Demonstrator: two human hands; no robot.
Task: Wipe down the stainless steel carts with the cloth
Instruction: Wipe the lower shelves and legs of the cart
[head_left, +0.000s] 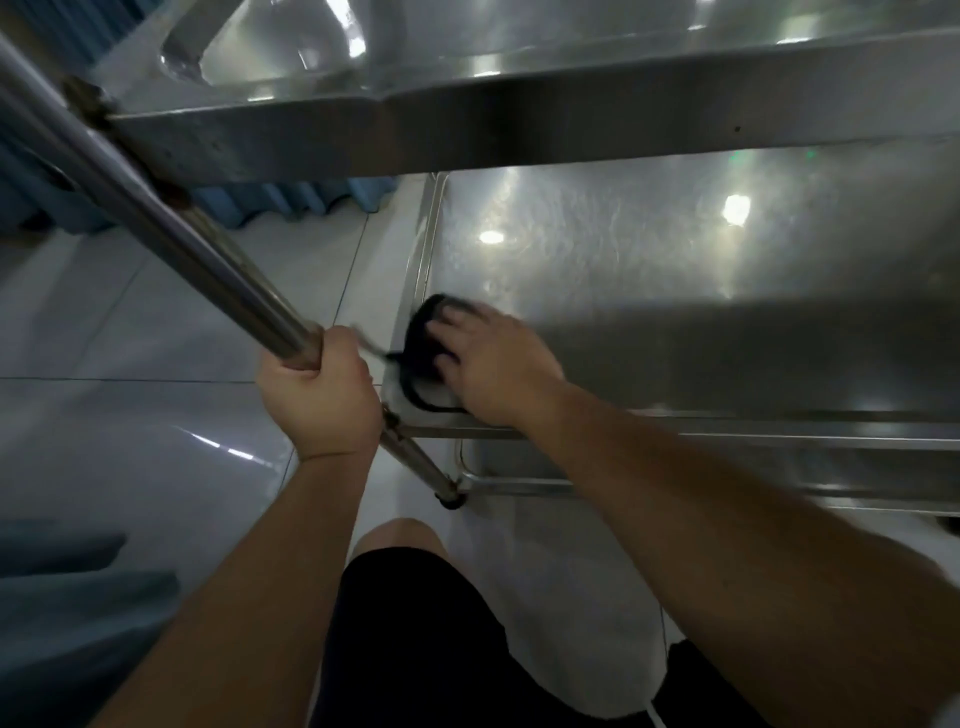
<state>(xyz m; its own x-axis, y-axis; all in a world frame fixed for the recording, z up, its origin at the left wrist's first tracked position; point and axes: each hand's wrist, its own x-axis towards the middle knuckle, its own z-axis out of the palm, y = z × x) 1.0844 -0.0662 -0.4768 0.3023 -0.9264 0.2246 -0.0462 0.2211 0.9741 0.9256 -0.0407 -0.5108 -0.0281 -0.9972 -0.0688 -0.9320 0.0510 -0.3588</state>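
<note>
Stainless steel fills your view: a multi-tier cart (675, 291) seen from above, its upper shelf (519, 119) crossing the top of the frame and its middle shelf (649, 270) gleaming with light spots below. Your left hand (324, 395) is wrapped around the cart's corner post (171, 228), fingers curled tight about the tube, thumb across the front. Your right hand (491, 364) lies flat on a dark cloth (423, 345), fingers straight and slightly spread, pressing it against the middle shelf at its near left corner, just beside the raised rim. The cloth is blurred; part of it curls out from under your palm toward the post. A lower shelf (727, 467) shows beneath the near edge. Pale floor tiles (130, 322) stretch off to the left, with blue fabric (291, 197) beyond the cart. Your knee (400, 540) and black shorts (415, 649) sit at the bottom of the frame.
</note>
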